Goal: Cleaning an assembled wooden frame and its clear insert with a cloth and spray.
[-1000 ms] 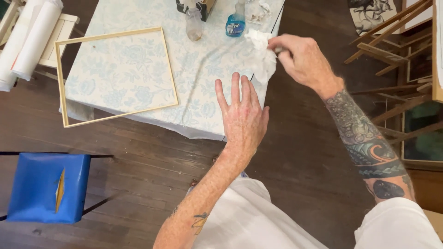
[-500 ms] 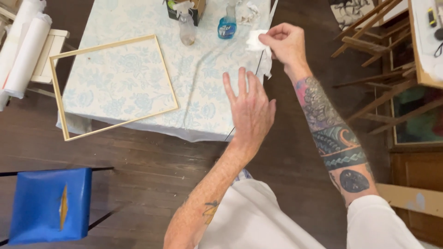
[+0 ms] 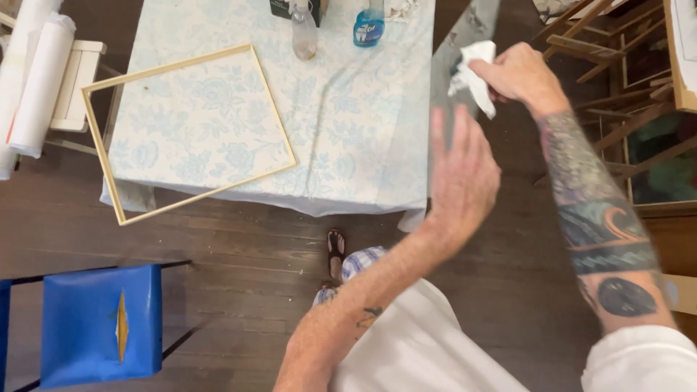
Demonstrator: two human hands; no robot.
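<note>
Left hand [image 3: 461, 178] flat on glass pane [image 3: 465, 43], right hand [image 3: 519, 72] gripping cloth [image 3: 475, 76]

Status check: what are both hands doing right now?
Left hand flat against glass pane. Right hand gripping white cloth on it. Nothing in the way.

Three packaged things stand in a row at the far edge of the table [image 3: 218, 138], all cut off by the top of the view. On the left is a dark box [image 3: 289, 9] of which only a lower corner shows. Just right of it stands a clear plastic bottle [image 3: 304, 33], narrow and plain. Further right is a spray bottle [image 3: 369, 27] of blue liquid with a blue label [image 3: 365, 32] bearing white print; its top is out of view. The bottles stand near each other but apart. No signs or screens can be seen
</note>
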